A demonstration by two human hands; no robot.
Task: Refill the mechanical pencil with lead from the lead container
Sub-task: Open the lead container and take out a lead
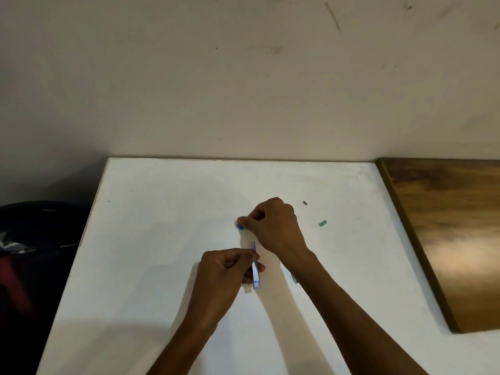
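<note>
Your left hand (230, 269) pinches the lead container (255, 266), a slim clear-blue case, between thumb and fingers (247, 257) just above the white surface (162, 212). Its long axis runs near-to-far, with the upper end pointing away from you toward your right hand (276, 226).

Right-hand fingers are closed on a small blue piece (239, 226), probably the container's cap; too blurred to confirm.

Handling, judged: the case is light, rigid, smooth plastic, so grip it mid-body on the flat sides and not near the open end. The leads inside will be thin and brittle; tip gently and pinch without bending.

The mechanical pencil (294, 278) appears as a green sliver on the surface beside your right forearm, mostly hidden; orientation unclear.

Two small green parts (322, 223) lie loose to the right, well apart from the hands.
</note>
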